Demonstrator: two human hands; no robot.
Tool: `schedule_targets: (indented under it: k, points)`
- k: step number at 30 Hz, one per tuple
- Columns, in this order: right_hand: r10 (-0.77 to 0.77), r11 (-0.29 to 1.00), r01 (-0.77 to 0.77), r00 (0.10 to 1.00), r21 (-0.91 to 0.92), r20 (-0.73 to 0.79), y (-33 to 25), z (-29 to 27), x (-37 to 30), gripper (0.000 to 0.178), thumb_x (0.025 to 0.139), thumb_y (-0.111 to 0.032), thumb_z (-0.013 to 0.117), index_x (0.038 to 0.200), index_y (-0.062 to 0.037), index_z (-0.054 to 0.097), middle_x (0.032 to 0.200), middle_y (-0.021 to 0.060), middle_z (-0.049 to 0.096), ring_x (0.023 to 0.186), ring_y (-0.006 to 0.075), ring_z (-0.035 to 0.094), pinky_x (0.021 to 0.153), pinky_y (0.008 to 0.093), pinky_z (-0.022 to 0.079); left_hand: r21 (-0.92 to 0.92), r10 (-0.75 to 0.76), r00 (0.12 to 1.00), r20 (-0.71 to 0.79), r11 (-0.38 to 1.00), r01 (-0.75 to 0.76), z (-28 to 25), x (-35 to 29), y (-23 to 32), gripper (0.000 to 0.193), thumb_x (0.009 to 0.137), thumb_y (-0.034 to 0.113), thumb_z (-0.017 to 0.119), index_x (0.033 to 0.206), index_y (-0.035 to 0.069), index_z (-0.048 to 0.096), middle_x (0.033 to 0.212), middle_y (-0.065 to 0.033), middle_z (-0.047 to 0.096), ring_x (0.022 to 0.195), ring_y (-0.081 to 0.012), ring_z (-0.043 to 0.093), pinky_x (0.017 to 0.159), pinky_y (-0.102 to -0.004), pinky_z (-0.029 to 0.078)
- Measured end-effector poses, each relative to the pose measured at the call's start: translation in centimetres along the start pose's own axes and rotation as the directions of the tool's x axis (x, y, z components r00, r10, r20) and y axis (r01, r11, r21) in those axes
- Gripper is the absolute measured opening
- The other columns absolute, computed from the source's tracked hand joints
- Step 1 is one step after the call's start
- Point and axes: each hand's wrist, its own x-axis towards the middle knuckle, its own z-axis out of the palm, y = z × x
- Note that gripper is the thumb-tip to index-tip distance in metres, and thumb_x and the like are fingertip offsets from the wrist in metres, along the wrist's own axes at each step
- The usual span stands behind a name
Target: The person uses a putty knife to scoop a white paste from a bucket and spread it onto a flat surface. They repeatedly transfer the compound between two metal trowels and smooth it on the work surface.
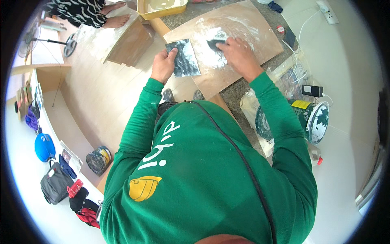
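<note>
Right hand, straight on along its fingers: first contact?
Beyond the dark piece at the fingers of the right hand, probably the white-smeared board; height above it is unclear.

One head-worn fisheye camera looks steeply down.

- Two bare hands: one left hand [164, 65] and one right hand [239, 55].
- One dark flat square [187, 59].
- One small black pad [214, 44].
- One big brown board [211, 83].
- One yellow tub [164, 14].
- Two bare feet [118, 21] of another person.
- Two shoes [168, 96].
- Two buckets for sure: one green bucket [302, 115] and one dark bucket [96, 160].
- One blue helmet [44, 147].
- One gray backpack [56, 186].
- One small black box [313, 90].
- One wall plug plate [328, 13].
- One red cap [320, 161].
</note>
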Motion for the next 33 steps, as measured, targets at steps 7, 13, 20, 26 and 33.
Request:
schedule_targets:
  k: [7,13,20,26,33]
  points:
    - [0.513,0.745,-0.476,0.857,0.468,0.055,-1.3,-3.5,-4.1,0.021,0.1,-0.016,0.056,0.111,-0.0077,0.072,0.102,0.0153,0.068,0.093,0.0283,0.068,0.078,0.0421,0.052,0.354,0.158,0.985,0.065,0.919,-0.171,3.3,4.2,3.6,0.047,0.095,0.038,0.059,0.099,-0.008,0.068,0.096,-0.035,0.067,0.096,-0.0508,0.065,0.085,-0.0525,0.051]
    - [0.809,-0.255,-0.299,0.455,0.919,0.373,-4.6,0.7,-10.6,0.018,0.102,-0.013,0.061,0.118,-0.0044,0.064,0.11,0.0081,0.069,0.096,0.0198,0.067,0.079,0.0369,0.054,0.379,0.305,0.924,0.233,0.846,-0.375,8.7,6.5,8.3,0.042,0.097,0.034,0.057,0.099,-0.007,0.066,0.096,-0.0356,0.066,0.096,-0.0516,0.065,0.085,-0.0526,0.052]
    - [0.786,-0.502,0.013,0.424,0.865,0.45,-7.8,5.6,-9.8,0.024,0.101,-0.006,0.058,0.124,0.0004,0.057,0.117,0.0095,0.066,0.104,0.0213,0.064,0.091,0.0383,0.054,0.316,0.409,0.88,0.241,0.824,-0.47,5.1,4.5,10.4,0.044,0.1,0.036,0.059,0.09,-0.007,0.062,0.083,-0.0331,0.062,0.08,-0.0444,0.065,0.075,-0.0517,0.048]
    - [0.811,0.11,-0.497,0.545,0.861,0.212,-1.6,3.9,-3.1,0.032,0.102,-0.018,0.057,0.122,0.0077,0.059,0.11,0.0152,0.069,0.097,0.0222,0.064,0.085,0.0389,0.052,0.215,0.166,0.962,0.216,0.953,-0.213,0.4,4.8,4.6,0.043,0.102,0.038,0.061,0.09,-0.004,0.066,0.076,-0.0177,0.067,0.075,-0.0254,0.065,0.069,-0.0419,0.049]
    - [0.372,0.924,-0.35,0.917,0.152,-0.145,-5.0,0.0,-1.1,0.032,0.092,-0.015,0.057,0.122,-0.0114,0.069,0.105,0.016,0.066,0.1,0.0408,0.063,0.084,0.0536,0.051,-0.299,0.001,0.98,0.2,0.953,0.06,-3.1,0.5,2.9,0.047,0.102,0.037,0.062,0.115,-0.008,0.068,0.108,-0.0075,0.072,0.095,-0.0123,0.064,0.086,-0.0263,0.049]
